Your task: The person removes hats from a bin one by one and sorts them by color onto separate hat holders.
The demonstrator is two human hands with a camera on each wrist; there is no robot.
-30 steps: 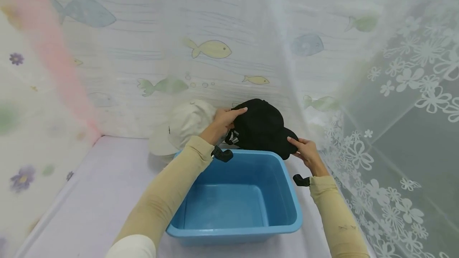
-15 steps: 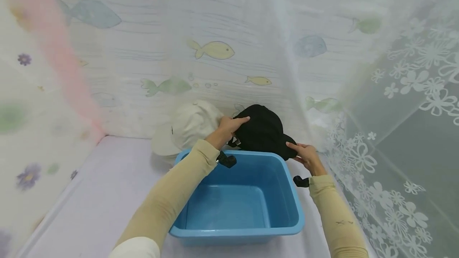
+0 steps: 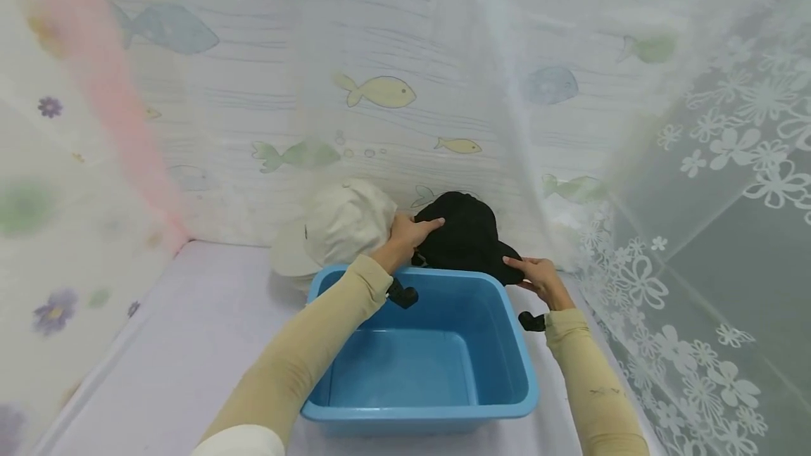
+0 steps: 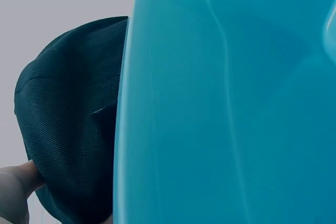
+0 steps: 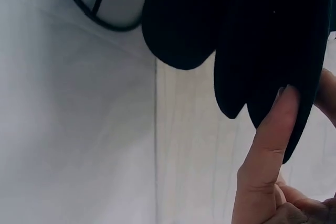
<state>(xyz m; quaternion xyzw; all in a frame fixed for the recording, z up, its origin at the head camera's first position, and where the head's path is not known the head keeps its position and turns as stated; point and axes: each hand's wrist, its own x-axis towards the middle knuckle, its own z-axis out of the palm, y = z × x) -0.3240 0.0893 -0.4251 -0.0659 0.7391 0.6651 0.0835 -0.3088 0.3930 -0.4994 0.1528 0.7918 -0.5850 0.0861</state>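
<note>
A black baseball cap [image 3: 462,231] is behind the far rim of a blue plastic tub [image 3: 418,412], its brim pointing right. My left hand [image 3: 407,236] grips the back of the cap, thumb lying over the crown. At the other end my right hand [image 3: 540,279] pinches the brim [image 5: 286,66], thumb on top and fingers beneath. Off-white cap [image 3: 348,220] sits just left of my left hand, its brim facing left with another pale edge under it. In the left wrist view the tub's wall hides part of the black cap [image 4: 73,114].
The tub stands between my forearms on a pale lilac sheet [image 3: 209,315]. A sheer curtain printed with fish [image 3: 380,27] rises right behind the caps. More netting, with white flowers [image 3: 735,150], slopes down on the right; a flowered panel [image 3: 53,312] borders the left.
Both hands have lowered the black cap slightly behind the tub, the left hand more than the right. The strap at its back is now mostly covered. The view has shifted a little.
</note>
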